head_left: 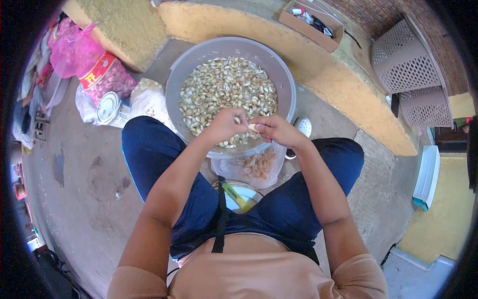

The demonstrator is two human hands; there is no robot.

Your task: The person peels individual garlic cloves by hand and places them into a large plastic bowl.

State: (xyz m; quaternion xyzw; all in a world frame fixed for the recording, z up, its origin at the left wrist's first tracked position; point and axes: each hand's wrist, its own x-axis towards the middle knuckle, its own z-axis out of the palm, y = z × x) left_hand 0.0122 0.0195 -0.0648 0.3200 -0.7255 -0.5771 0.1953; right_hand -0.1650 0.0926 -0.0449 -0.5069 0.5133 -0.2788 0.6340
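Note:
Over the near rim of a large grey tub (174, 89), my two hands meet. My right hand (280, 130) pinches a pale garlic clove (253, 128) between thumb and fingers. My left hand (226, 125) is closed in a pinch close beside the clove; whatever sits between its fingertips is too small to make out. Many garlic cloves (229, 82) fill the tub, apparently in water. Below the tub's near edge, a clear plastic bag (269, 174) holds brownish papery skins (260, 163).
Between my legs, a yellow-green handled tool (236, 196) rests on a round white surface (250, 193). To the left stand a tin can (112, 108) and a pink mesh sack (107, 79). A low yellow wall (328, 94) curves behind the tub, with a cardboard box (311, 30) on it.

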